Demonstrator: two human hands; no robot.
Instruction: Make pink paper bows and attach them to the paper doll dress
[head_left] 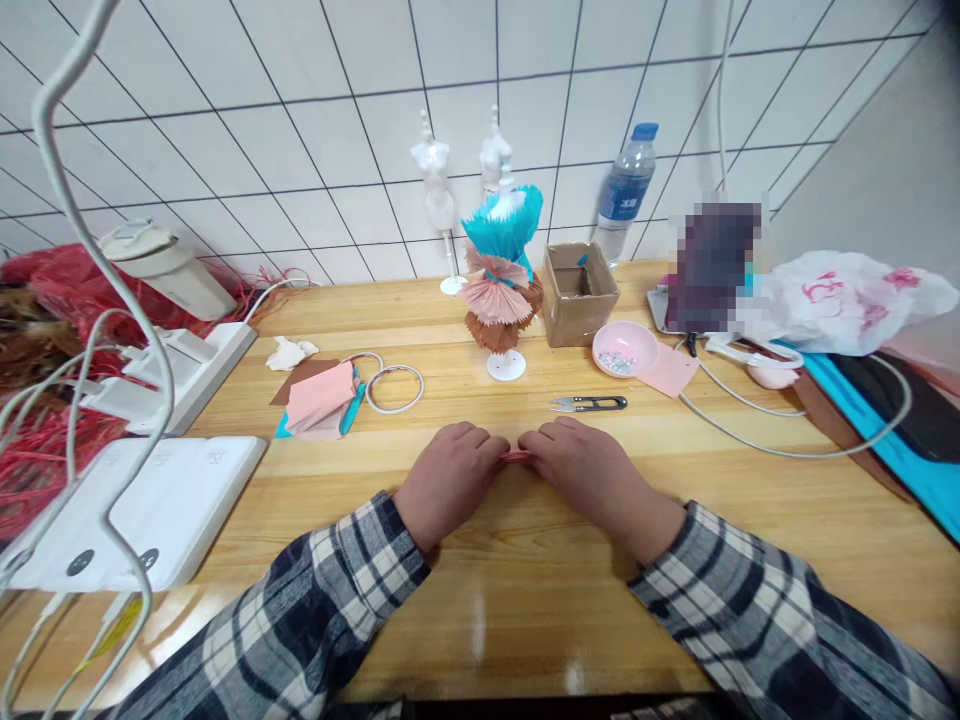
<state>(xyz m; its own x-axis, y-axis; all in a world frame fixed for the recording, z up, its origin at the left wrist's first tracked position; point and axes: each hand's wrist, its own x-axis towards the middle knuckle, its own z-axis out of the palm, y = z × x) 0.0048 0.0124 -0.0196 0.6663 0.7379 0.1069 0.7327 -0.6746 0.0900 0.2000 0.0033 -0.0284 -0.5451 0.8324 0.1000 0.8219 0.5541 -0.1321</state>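
Note:
Both my left hand (455, 473) and my right hand (587, 474) are closed on a narrow folded strip of pink paper (516, 457), low over the wooden table. Only a short length of the strip shows between the fingertips; the rest is hidden. Just beyond my right hand lie black thread snips (592, 404). Behind them stands a small white mannequin dressed in pleated blue, pink and brown paper (499, 290), on a round white base (506, 366). Pink, blue and brown paper sheets (321, 400) are stacked left of my left hand.
Two bare white mannequins (435, 185) stand by the tiled wall. Near them are a cardboard box (581, 300), a pink bowl of beads (625, 350) and a water bottle (628, 190). White power banks (150, 510), a power strip (206, 370) and cables occupy the left side. A plastic bag (847, 295) lies right.

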